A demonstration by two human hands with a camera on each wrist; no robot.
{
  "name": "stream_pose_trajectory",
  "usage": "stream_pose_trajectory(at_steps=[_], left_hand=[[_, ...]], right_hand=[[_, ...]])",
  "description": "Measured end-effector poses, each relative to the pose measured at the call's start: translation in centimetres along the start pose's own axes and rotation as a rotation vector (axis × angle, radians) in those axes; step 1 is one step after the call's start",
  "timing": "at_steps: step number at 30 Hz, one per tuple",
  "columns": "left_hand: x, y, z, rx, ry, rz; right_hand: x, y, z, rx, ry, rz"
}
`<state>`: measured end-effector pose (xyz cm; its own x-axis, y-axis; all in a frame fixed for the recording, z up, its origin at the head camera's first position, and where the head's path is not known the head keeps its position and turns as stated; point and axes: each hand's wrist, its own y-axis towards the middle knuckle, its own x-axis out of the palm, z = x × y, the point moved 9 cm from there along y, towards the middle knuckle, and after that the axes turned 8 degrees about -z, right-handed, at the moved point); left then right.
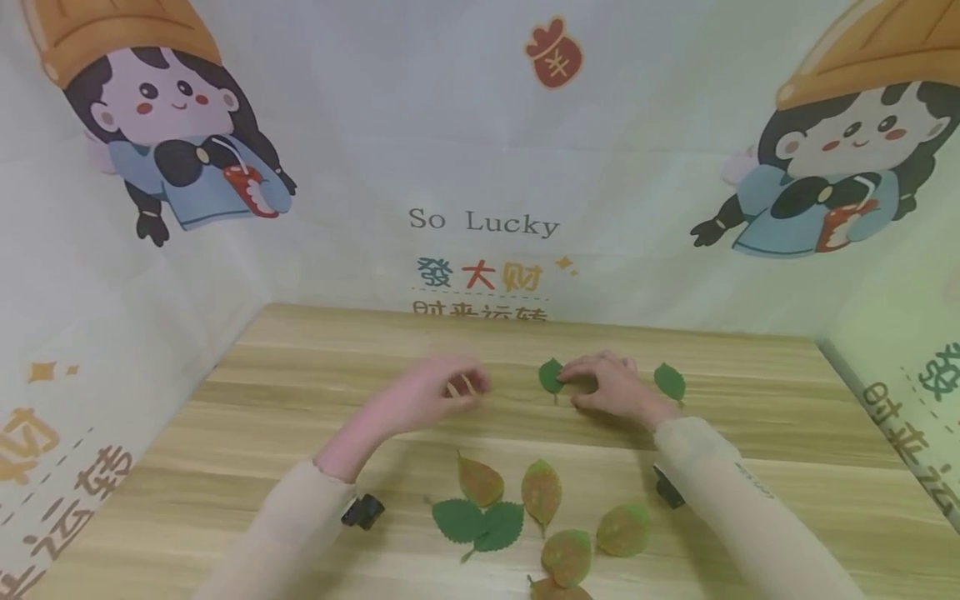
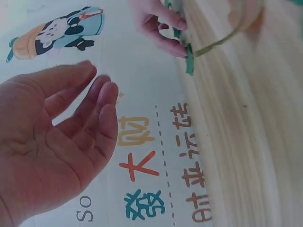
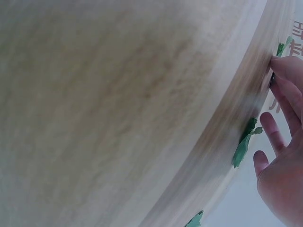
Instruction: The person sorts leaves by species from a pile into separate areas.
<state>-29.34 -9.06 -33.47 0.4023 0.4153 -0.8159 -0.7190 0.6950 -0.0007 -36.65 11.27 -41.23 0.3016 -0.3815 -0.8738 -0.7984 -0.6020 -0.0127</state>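
My left hand [image 1: 431, 390] hovers above the back left-centre of the table, fingers loosely bent and holding nothing. In the left wrist view the same hand [image 2: 61, 137] shows an empty palm, with a gap between thumb and fingers. Farther right, my right hand [image 1: 611, 385] touches the right edge of a toothed green leaf [image 1: 551, 377] with a fingertip, its thumb apart from the leaf. Another green leaf [image 1: 670, 381] lies just beyond that wrist. In the right wrist view, a curled green leaf [image 3: 244, 144] lies beneath the spread fingers.
Nearer the front, two overlapping green leaves [image 1: 459, 521] lie beside several reddish-green leaves [image 1: 542, 492], some partly overlapping. Black wrist devices sit under both sleeves. A printed cloth [image 1: 480, 150] stands behind the wooden table [image 1: 300, 367] and along its sides.
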Motion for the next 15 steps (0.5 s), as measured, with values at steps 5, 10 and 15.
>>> stream_pose_trajectory(at_steps=[5, 10, 15], left_hand=[[3.0, -2.8, 0.6, 0.058, 0.018, -0.150], [6.1, -4.6, 0.4, 0.055, 0.049, -0.248], [8.3, -5.5, 0.3, 0.042, 0.096, -0.310]], right_hand=[[0.2, 0.2, 0.3, 0.026, -0.007, -0.033], [0.4, 0.3, 0.6, 0.041, -0.014, -0.040], [0.2, 0.1, 0.5, 0.041, -0.012, -0.033]])
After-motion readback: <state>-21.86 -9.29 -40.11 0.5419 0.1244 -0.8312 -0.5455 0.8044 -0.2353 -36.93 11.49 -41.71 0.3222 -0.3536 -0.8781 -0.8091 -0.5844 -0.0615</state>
